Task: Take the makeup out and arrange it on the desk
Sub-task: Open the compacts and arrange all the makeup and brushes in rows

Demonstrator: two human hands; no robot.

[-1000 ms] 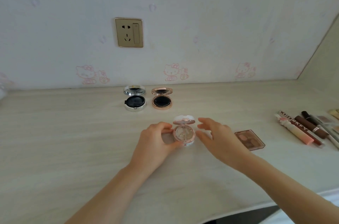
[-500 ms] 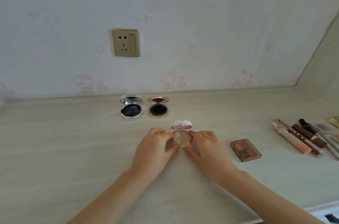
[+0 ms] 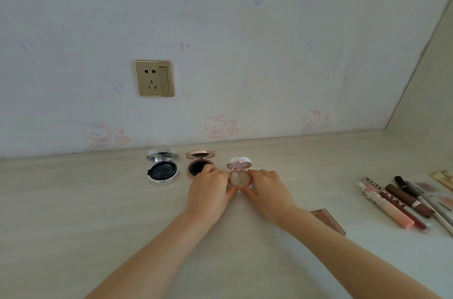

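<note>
A small round pink compact (image 3: 240,177) stands open on the pale desk (image 3: 73,213), its lid (image 3: 239,164) tilted up toward the wall. My left hand (image 3: 209,191) holds its left edge and my right hand (image 3: 266,188) holds its right edge, fingers curled round the base. Just left of it sit an open rose-gold cushion compact (image 3: 198,164), partly behind my left fingers, and an open silver cushion compact (image 3: 162,169), the three in a row near the wall.
A brown eyeshadow palette (image 3: 329,221) lies behind my right forearm. Several lip glosses and pencils (image 3: 397,200) lie at the right edge. A gold wall socket (image 3: 154,78) sits above the row. A side wall closes off the far right.
Both hands have pushed the pink compact away from me toward the wall, into line beside the rose-gold compact. My right hand, apart from it a second ago, now holds it.
</note>
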